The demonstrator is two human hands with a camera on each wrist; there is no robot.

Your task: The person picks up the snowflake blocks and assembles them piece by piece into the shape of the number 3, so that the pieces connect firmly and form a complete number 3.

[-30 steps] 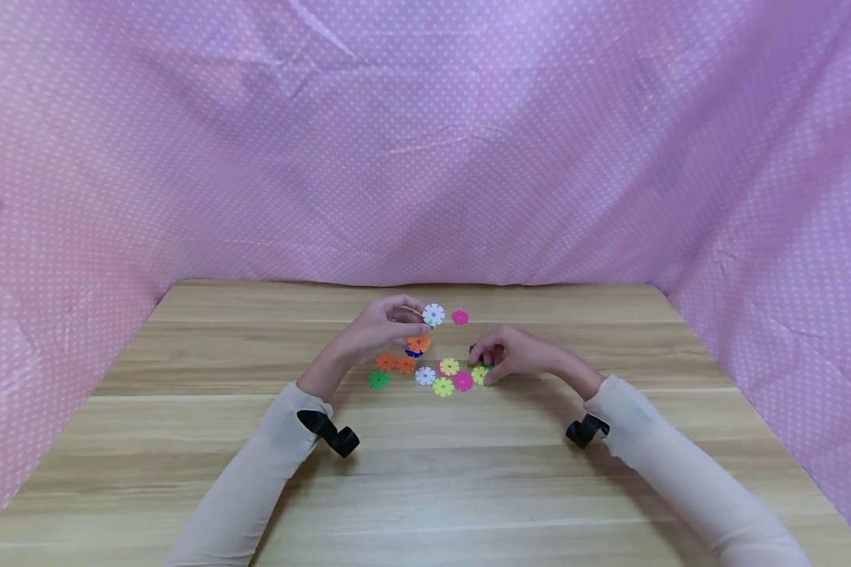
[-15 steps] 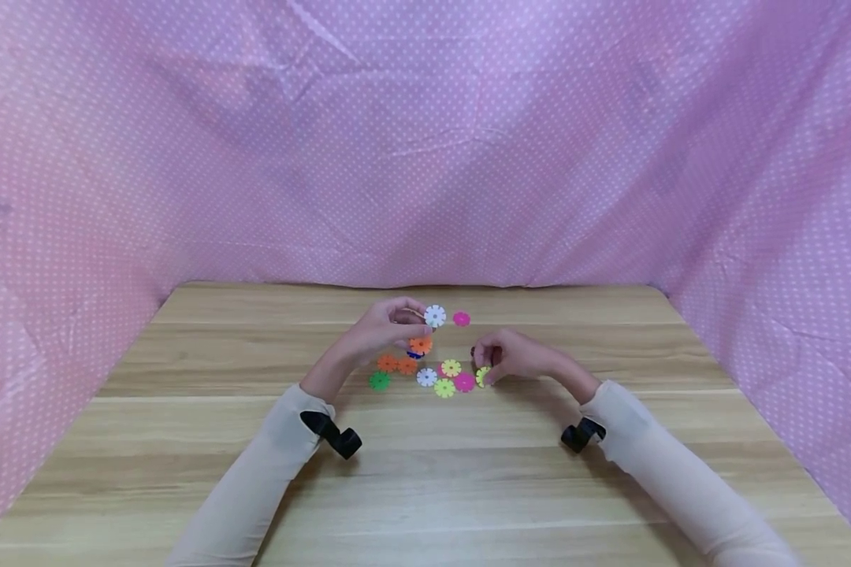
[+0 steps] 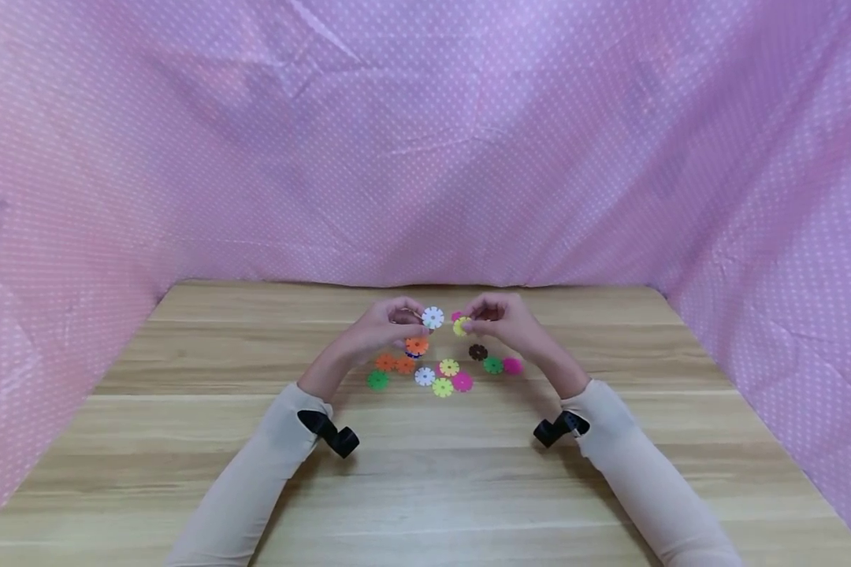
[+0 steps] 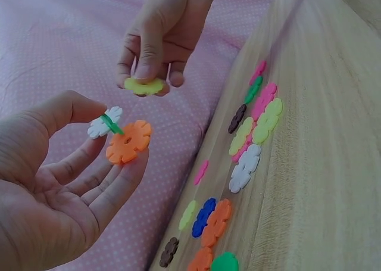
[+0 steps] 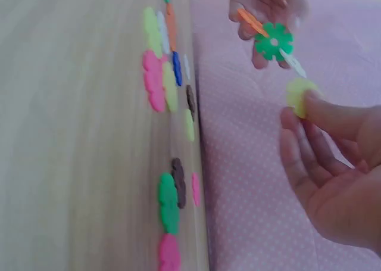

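The left hand (image 3: 390, 323) and the right hand (image 3: 507, 319) are raised over the far part of the bench (image 3: 425, 488), near each other but not touching. The left hand pinches a small joined cluster of notched plastic discs: a white disc (image 3: 432, 317) and an orange disc (image 3: 417, 346), linked by a green disc (image 4: 112, 124) set crosswise between them. The right hand pinches a single yellow disc (image 4: 143, 85) between thumb and fingers, and the left wrist view shows a gap between it and the cluster. Below, more discs lie flat on the wood: a brown one (image 3: 478, 352), a green one (image 3: 493, 365) and a bright pink one (image 3: 513, 365) on the right; a central group with a white piece (image 3: 425, 376) beside yellow and pink ones; and orange pieces (image 3: 405, 364) with a second green piece (image 3: 378, 379) farther left. A blue piece (image 3: 413, 353) (mostly hidden from the head camera by the held orange one) also lies on the bench. Pale sleeves (image 3: 248, 480) cover both forearms, and a pink dotted cloth (image 3: 425, 142) hangs behind.
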